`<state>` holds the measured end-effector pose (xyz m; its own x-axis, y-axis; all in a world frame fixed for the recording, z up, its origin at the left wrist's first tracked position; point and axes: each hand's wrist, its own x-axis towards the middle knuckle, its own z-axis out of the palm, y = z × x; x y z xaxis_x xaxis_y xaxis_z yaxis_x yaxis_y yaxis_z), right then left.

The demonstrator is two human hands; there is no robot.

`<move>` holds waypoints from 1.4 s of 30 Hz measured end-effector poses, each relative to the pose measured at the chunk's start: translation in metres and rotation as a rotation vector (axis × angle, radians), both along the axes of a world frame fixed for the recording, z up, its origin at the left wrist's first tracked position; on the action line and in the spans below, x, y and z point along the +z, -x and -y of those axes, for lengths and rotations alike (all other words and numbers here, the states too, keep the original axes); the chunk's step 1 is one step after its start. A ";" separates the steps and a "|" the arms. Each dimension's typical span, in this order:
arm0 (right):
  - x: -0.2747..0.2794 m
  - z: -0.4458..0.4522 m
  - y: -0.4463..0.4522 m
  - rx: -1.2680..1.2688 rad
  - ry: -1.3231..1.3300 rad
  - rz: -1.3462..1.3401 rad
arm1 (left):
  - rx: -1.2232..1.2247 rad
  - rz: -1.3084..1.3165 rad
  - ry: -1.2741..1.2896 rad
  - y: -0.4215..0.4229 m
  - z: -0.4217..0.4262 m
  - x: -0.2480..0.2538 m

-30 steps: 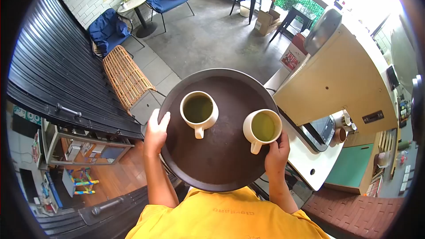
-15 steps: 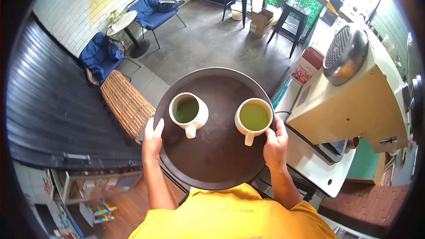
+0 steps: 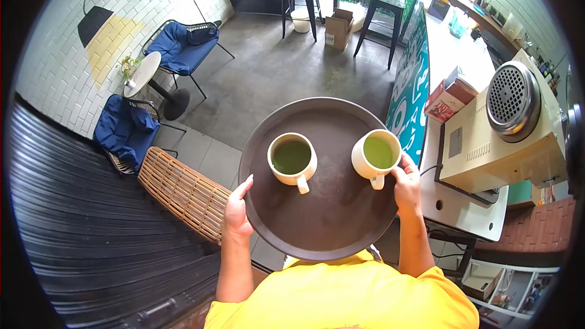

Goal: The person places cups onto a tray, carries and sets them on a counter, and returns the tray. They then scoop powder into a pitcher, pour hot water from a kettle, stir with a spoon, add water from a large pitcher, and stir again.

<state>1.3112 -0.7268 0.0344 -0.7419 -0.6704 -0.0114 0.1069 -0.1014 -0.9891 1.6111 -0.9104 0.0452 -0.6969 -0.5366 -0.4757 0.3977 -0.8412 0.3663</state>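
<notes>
A round, dark-brown tray with a raised rim (image 3: 329,225) is held in front of the person's body, above the grey floor (image 3: 244,79). The left hand (image 3: 239,213) grips its left edge, the underside of that grasp hidden; the right hand (image 3: 408,187) clasps the right edge, thumb along the rim. A cream, rounded mug of dark-green liquid (image 3: 287,179) stands upright left of centre, towards the far edge. A second cream mug, filled with lighter green liquid (image 3: 362,167), stands close to the right edge, just beside the right hand; whether they touch, I cannot tell. Both handles point towards the near edge. The step in hand appears to be a two-handed carry, and any next move calls for a level tray, even support and smooth steps.
</notes>
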 end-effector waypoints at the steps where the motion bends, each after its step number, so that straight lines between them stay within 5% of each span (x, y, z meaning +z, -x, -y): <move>1: 0.002 0.007 0.001 -0.014 0.003 0.008 | -0.032 -0.011 -0.006 0.003 0.009 0.001; 12: -0.004 0.096 0.080 -0.091 -0.022 -0.080 | -0.125 0.162 0.099 0.098 0.109 -0.021; 17: -0.012 0.155 0.151 -0.120 -0.026 -0.109 | -0.254 -0.064 0.100 0.173 0.173 -0.020; 37: 0.002 0.377 0.385 -0.349 -0.187 -0.243 | -0.330 -0.019 0.070 0.457 0.444 -0.037; 42: 0.014 0.449 0.414 -0.735 -0.501 -0.733 | -0.457 -0.105 0.007 0.527 0.537 -0.044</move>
<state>0.8976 -1.1757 0.0485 -0.8900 -0.1154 0.4411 -0.4323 0.5211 -0.7359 1.0840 -1.4470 0.0012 -0.9069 -0.1660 -0.3872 0.0220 -0.9365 0.3500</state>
